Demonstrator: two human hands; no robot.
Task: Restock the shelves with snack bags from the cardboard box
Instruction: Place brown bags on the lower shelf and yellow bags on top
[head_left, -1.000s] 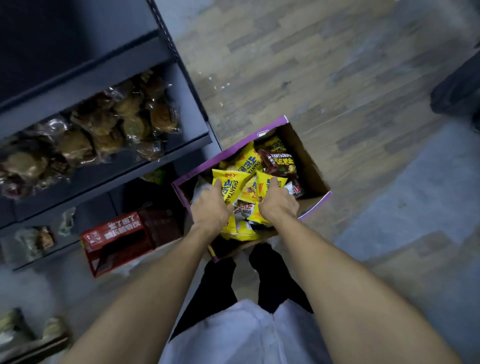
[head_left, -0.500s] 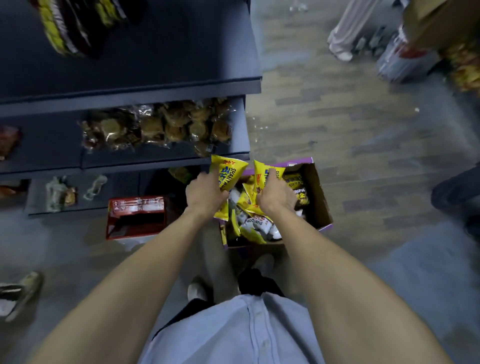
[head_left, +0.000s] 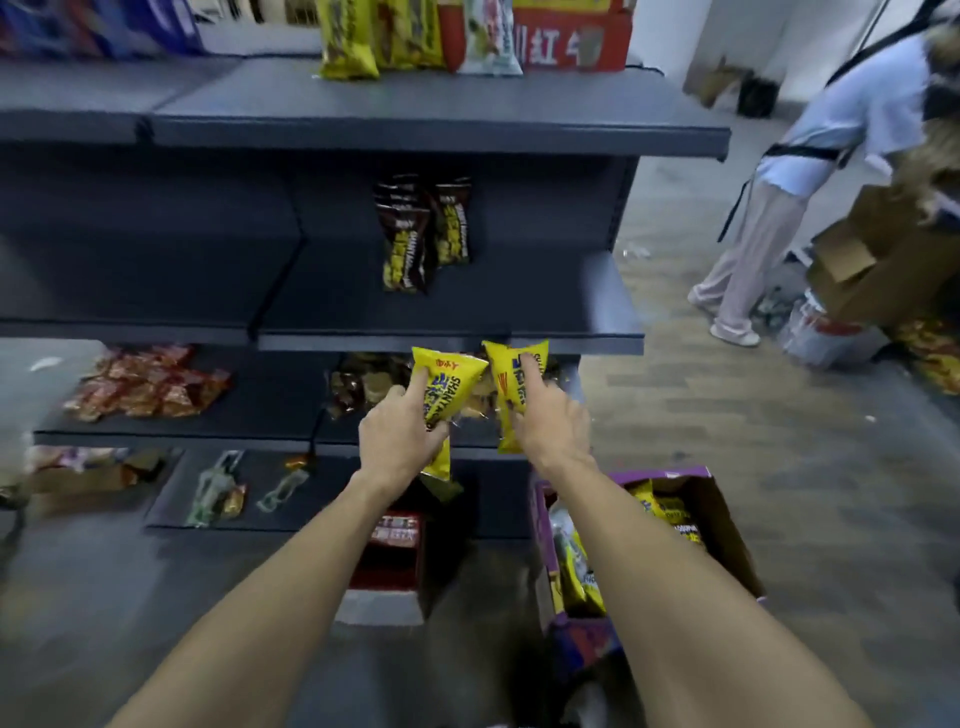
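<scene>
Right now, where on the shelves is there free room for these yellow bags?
The middle shelf is bare on both sides of the dark bags. The lower shelf is crowded: red packs left, cookie bags behind the hands.

Yellow snack bags held up before dark shelves; cardboard box on floor.

Two yellow snack bags w/ blue lettering are gripped upright, tilted toward each other, top corners nearly touching: one bag (head_left: 441, 387) in left hand (head_left: 397, 441), other bag (head_left: 511, 389) in right hand (head_left: 550, 421), in front of middle shelf edge (head_left: 597, 344). Purple-trimmed cardboard box (head_left: 727, 540) sits open at lower right, more yellow bags (head_left: 667, 512) seen inside.
</scene>
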